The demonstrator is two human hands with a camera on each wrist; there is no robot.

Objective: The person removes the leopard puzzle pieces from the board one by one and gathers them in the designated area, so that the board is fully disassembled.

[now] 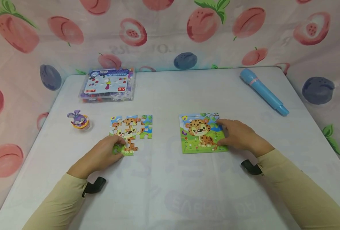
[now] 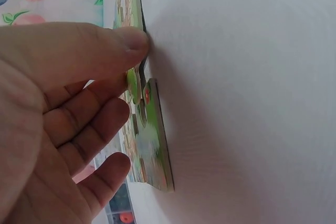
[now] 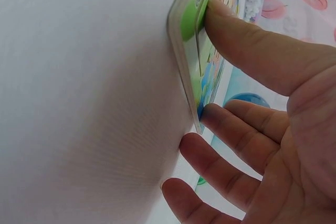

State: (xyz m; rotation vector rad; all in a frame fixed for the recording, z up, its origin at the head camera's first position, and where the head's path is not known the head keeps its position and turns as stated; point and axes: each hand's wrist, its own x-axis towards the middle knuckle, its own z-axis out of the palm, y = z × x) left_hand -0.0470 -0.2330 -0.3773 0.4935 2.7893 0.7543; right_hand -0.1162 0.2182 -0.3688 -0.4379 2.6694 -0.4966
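On the left of the table lies a partly joined leopard jigsaw puzzle (image 1: 127,131), with gaps between some of its pieces. My left hand (image 1: 105,153) is at its lower left corner. In the left wrist view, the thumb and index finger pinch a green puzzle piece (image 2: 133,86) at the puzzle's edge. To the right, a square board with a leopard picture (image 1: 185,147) lies flat. My right hand (image 1: 239,134) rests at the board's right edge, thumb on its face and index finger near the far corner, the other fingers off it.
A clear box with a printed label (image 1: 106,83) and coloured contents lies at the back left. Nearer stands a small purple rabbit toy (image 1: 79,118). A blue microphone-shaped object (image 1: 263,91) lies at the back right. A fruit-patterned cloth (image 1: 158,38) hangs behind the table.
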